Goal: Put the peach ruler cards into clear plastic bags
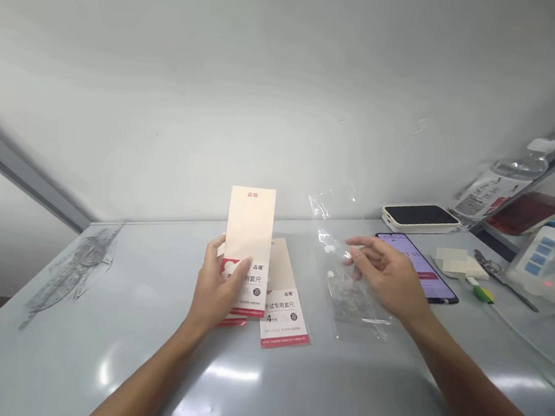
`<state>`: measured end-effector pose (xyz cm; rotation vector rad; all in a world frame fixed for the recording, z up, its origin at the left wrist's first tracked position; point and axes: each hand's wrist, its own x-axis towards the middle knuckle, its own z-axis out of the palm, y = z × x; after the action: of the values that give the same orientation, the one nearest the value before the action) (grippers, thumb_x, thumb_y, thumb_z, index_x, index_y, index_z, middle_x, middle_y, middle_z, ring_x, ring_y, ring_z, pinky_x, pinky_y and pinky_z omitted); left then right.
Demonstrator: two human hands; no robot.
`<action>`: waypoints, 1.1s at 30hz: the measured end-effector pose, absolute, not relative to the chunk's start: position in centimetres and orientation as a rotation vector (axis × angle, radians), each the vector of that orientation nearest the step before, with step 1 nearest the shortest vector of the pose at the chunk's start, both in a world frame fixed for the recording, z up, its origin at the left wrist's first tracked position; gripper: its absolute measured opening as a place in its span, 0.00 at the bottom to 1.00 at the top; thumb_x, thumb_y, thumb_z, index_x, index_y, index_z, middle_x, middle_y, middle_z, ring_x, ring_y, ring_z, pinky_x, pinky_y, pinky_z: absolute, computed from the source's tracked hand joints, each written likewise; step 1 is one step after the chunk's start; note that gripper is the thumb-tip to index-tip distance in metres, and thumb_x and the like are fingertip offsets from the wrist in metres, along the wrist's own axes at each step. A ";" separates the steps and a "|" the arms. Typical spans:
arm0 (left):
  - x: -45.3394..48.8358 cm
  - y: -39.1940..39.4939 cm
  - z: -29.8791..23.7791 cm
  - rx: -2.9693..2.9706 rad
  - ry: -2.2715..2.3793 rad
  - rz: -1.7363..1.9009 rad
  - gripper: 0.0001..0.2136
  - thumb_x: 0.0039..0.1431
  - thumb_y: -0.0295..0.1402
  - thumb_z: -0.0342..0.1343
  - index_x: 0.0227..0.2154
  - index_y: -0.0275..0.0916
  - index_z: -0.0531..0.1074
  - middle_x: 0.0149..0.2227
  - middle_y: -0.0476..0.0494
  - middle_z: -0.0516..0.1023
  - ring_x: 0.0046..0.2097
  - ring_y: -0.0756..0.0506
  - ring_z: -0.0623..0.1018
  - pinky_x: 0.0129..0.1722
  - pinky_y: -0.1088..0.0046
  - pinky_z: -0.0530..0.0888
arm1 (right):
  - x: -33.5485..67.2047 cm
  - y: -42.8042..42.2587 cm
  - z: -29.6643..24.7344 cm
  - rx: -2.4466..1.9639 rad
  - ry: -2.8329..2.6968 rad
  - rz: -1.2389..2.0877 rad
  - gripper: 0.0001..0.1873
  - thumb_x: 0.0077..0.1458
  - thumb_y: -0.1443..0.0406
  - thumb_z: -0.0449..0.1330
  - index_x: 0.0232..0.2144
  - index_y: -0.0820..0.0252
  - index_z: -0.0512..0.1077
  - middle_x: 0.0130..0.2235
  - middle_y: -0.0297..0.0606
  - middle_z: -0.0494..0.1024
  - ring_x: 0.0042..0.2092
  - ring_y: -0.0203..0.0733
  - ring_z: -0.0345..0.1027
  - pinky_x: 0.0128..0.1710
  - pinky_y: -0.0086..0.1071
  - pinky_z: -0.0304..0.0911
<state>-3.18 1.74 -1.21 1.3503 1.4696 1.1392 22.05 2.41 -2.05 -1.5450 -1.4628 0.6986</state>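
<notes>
My left hand (219,287) grips an upright cardboard packaging card (251,225), cream above and white with a red band below, thumb across its front. Just to its right, a matching card (286,312) lies on the table, and the red edge of another shows under the held one. My right hand (383,272) pinches a clear plastic bag (330,238) at its side, thumb against fingers. The bag stands raised at its upper end. Below it, more clear plastic (354,305) rests on the table; how many bags there are I cannot tell.
A lit phone (438,288) lies right of my right hand, with a cream-cased device (420,215) behind it. Farther right are a cable (514,329), scissors (509,280), a water bottle (498,179) and a white plastic box (545,257). A drawing (75,268) marks the table's left side.
</notes>
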 end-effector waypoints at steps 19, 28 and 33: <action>-1.1 -1.8 -2.7 1.420 1.139 1.263 0.29 0.54 0.35 0.52 0.58 0.39 0.48 0.33 0.43 0.76 0.33 0.46 0.76 0.32 0.70 0.75 | 16.3 -1.9 -2.4 -1.350 -1.640 0.795 0.12 0.52 0.63 0.52 0.20 0.56 0.53 0.37 0.37 0.71 0.35 0.40 0.67 0.25 0.29 0.60; -1.6 -0.8 -2.7 1.445 1.382 1.244 0.24 0.53 0.36 0.52 0.52 0.39 0.56 0.19 0.52 0.70 0.23 0.50 0.72 0.21 0.77 0.70 | 17.3 -2.2 -2.6 -1.136 -1.517 1.072 0.11 0.55 0.64 0.51 0.21 0.58 0.57 0.48 0.40 0.68 0.48 0.44 0.64 0.44 0.39 0.62; -1.9 -0.5 -2.9 1.492 1.350 1.219 0.21 0.54 0.36 0.51 0.51 0.40 0.56 0.21 0.52 0.70 0.23 0.51 0.71 0.22 0.77 0.70 | 17.4 -2.0 -2.5 -1.042 -1.462 1.210 0.12 0.56 0.64 0.51 0.21 0.58 0.58 0.54 0.38 0.63 0.49 0.44 0.63 0.47 0.43 0.60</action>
<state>-1.95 -0.52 -2.91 1.4918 1.3497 1.2185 17.40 -1.98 -2.48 -1.0423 -1.4616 1.2103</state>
